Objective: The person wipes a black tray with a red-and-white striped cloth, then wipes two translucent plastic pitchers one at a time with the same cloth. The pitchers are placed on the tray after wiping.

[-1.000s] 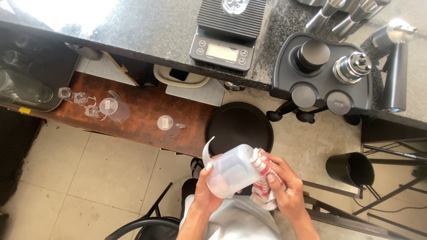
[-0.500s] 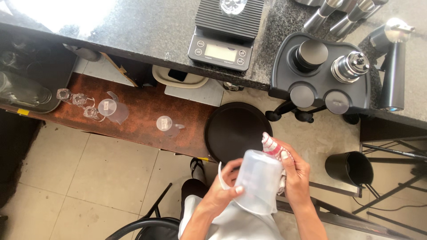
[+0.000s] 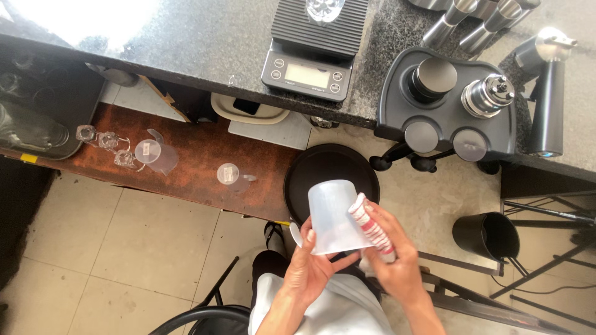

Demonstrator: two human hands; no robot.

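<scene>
Looking down past the dark speckled stone counter (image 3: 186,43) with its black digital scale (image 3: 310,53) and black moulded tray of coffee tools (image 3: 447,102), you see the round black stool seat (image 3: 310,170) just beyond your hands. Your left hand (image 3: 313,263) grips the translucent white plastic jug (image 3: 335,214) from below, fingers curled round its wall and thumb on its side, held upturned above your lap. Your right hand (image 3: 397,254) closes its fingers on a red-and-white striped cloth (image 3: 372,229), pressed against the jug's right side.
</scene>
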